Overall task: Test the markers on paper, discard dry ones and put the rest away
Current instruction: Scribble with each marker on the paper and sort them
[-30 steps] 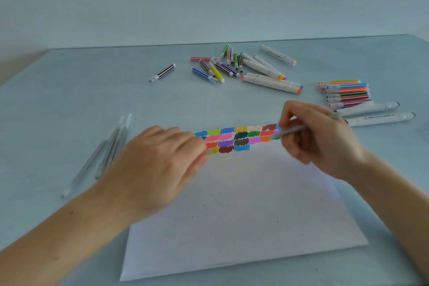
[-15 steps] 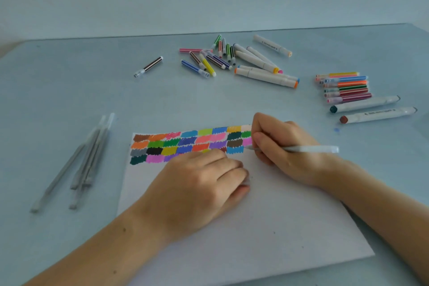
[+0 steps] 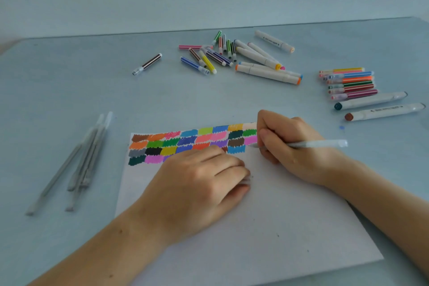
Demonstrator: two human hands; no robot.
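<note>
**Testing pale marker on paper**

Right hand [image 3: 292, 144] grips pale marker [image 3: 318, 144], tip on paper [image 3: 267, 227] beside the swatches [image 3: 192, 141]. Left hand [image 3: 199, 186] rests on paper, fingers loosely bent, holding nothing. Mixed markers [image 3: 239, 58] at 12 o'clock, grey pens [image 3: 81, 162] at 9.

Paper [image 3: 267, 227] on table [image 3: 69, 100], pens [image 3: 86, 160] left, markers [image 3: 243, 58] behind

Single head view, close, angled forward-down over table [image 3: 69, 100].

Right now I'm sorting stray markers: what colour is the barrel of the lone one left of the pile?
Dark brown-and-white stripes on the lone marker, head view.
</note>
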